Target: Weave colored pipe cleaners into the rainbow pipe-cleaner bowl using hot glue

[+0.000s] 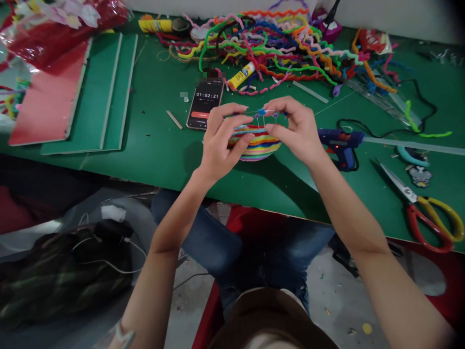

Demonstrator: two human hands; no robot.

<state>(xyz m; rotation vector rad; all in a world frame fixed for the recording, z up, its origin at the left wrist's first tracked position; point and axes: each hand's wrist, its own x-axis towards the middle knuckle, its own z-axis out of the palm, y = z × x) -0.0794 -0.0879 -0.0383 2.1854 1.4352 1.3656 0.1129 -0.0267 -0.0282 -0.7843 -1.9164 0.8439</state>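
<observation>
Rainbow-striped craft bowl [260, 148] grasped between left hand [222, 138] and right hand [301, 128], under the fingertips | "01:02:21" displayed on smartphone [206, 99] beside left hand | glue gun [340, 141] laid right of grip

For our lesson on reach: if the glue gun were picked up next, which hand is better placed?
Probably the right hand: the glue gun lies just to its right, near that wrist. The left hand is farther off, on the other side of the striped piece.
</observation>
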